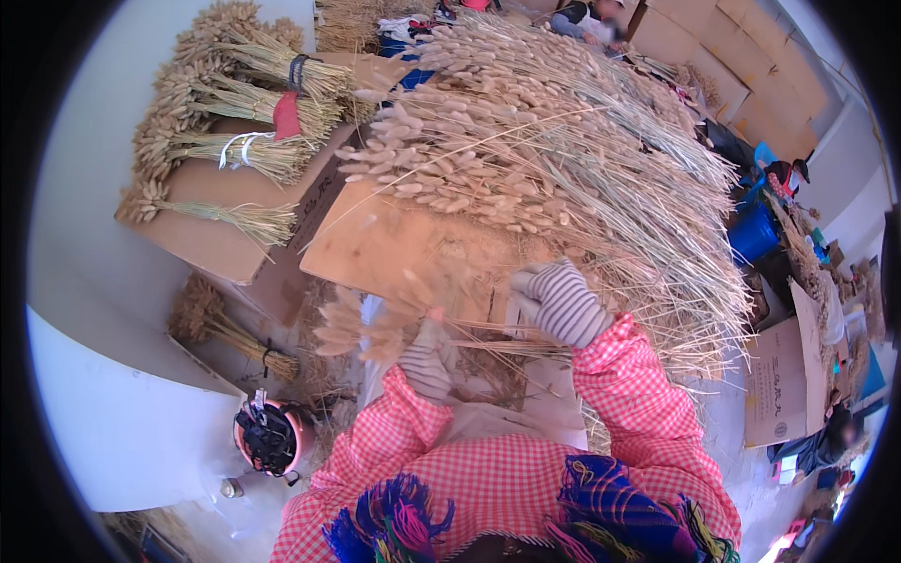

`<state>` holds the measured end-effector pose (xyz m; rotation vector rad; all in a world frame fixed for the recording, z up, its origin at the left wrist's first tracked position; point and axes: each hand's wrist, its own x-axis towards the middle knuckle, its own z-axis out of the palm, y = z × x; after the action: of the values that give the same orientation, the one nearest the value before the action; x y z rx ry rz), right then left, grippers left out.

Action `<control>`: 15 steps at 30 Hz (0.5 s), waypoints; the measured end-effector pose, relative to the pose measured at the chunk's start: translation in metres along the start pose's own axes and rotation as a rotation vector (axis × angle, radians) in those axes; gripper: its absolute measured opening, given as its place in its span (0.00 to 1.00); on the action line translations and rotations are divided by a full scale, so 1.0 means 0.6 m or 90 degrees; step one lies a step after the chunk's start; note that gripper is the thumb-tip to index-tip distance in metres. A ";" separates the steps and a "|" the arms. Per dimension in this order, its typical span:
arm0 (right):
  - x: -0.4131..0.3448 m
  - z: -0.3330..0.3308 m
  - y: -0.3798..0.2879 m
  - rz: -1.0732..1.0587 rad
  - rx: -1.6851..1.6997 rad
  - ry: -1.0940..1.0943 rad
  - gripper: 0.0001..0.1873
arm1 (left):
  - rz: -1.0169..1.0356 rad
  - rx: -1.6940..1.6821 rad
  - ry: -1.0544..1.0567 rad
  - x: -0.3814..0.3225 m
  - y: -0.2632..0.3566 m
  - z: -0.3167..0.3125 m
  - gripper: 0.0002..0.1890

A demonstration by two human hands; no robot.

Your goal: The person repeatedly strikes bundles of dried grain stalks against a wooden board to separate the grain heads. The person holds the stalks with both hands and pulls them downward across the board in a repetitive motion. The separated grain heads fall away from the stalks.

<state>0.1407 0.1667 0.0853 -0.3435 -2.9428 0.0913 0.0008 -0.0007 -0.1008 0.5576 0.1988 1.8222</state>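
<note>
My left hand (428,359), in a striped glove, is closed around a small bunch of dried bunny-tail grass (345,324). The fluffy heads spread to the left and the stems run right, towards my other arm. My right hand (563,301), in a matching striped glove, is over the near edge of an orange-brown board (373,232); its fingers are bent, and whether a stem is between them does not show. A large pile of loose dried grass (493,134) covers the far part of the board, heads left, stems right.
Tied grass bundles (260,151) lie on a cardboard box (218,232) at left. Below are another bundle (246,341) and a pink bucket (271,440) of black ties. An open carton (781,387) and a blue bin (753,232) stand at right. A person (588,24) is at the far side.
</note>
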 end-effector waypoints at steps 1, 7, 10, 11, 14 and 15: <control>-0.001 0.004 -0.013 0.026 0.044 0.013 0.12 | 0.010 -0.042 0.042 0.006 -0.003 -0.002 0.12; 0.005 0.028 -0.091 -0.003 0.119 0.117 0.09 | -0.030 0.069 0.483 -0.004 0.001 0.031 0.13; 0.017 0.035 -0.105 -0.009 -0.040 0.010 0.08 | 0.000 0.103 0.332 -0.005 0.011 0.030 0.12; 0.020 0.036 -0.108 0.007 -0.097 -0.054 0.08 | -0.024 0.082 0.288 -0.003 0.014 0.026 0.12; 0.028 0.039 -0.119 -0.015 -0.134 -0.043 0.09 | -0.015 -0.096 0.047 0.001 0.018 0.024 0.16; 0.029 0.039 -0.122 -0.014 -0.147 -0.048 0.09 | -0.037 -0.051 0.118 0.002 0.021 0.029 0.19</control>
<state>0.1033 0.0986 0.0709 -0.3455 -3.0371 -0.2450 -0.0022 -0.0059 -0.0802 0.3238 0.2641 1.8163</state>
